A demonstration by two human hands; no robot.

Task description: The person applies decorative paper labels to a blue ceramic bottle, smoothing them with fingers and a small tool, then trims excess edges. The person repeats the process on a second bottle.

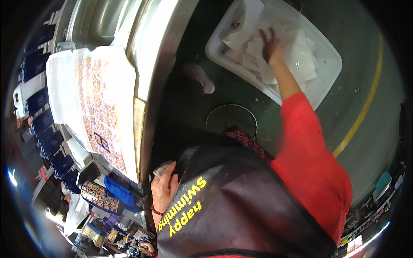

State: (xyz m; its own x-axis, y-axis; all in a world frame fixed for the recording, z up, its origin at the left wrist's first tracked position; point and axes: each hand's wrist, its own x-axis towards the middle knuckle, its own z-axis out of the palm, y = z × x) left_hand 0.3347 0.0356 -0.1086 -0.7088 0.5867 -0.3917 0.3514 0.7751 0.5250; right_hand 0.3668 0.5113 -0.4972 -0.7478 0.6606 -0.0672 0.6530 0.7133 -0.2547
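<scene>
My right arm, in a red sleeve, reaches to a white plastic bin (329,79) at the far right. There my right hand (272,48) hovers over or touches loose white sheets (301,56), its fingers spread apart; I cannot tell whether it touches them. Close to my dark apron (232,193), my left hand (163,189) has curled fingers beside the table edge. Something small and greyish shows at its fingertips, too small to name. A flower-patterned printed sheet with white margins (101,103) lies on the worktable to the left of it.
A metal basin (97,21) stands at the far left, beyond the printed sheet. Below the sheet are a patterned cylinder (101,198) and a blue cloth-like item (119,191). A round metal stool ring (230,105) and a pale shoe (204,79) are by the floor. A yellow line (361,112) crosses the floor.
</scene>
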